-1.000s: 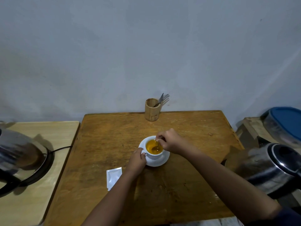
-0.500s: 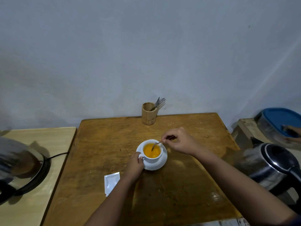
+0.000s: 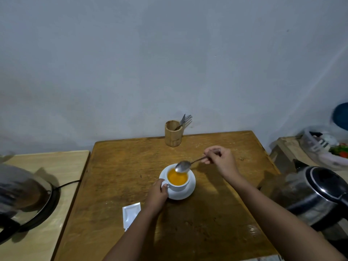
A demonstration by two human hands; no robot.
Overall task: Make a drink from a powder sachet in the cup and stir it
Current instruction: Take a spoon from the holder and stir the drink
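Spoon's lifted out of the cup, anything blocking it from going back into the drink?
Nothing visible. The spoon, held by the right hand, hangs with its bowl over the far rim of the cup, whose mouth is open. The left hand is at the cup's handle side, clear of the opening.

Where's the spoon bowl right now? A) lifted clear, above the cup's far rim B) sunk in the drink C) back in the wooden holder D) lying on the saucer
A: the spoon, held by the right hand, hangs above the rim of the cup, clear of the orange drink.
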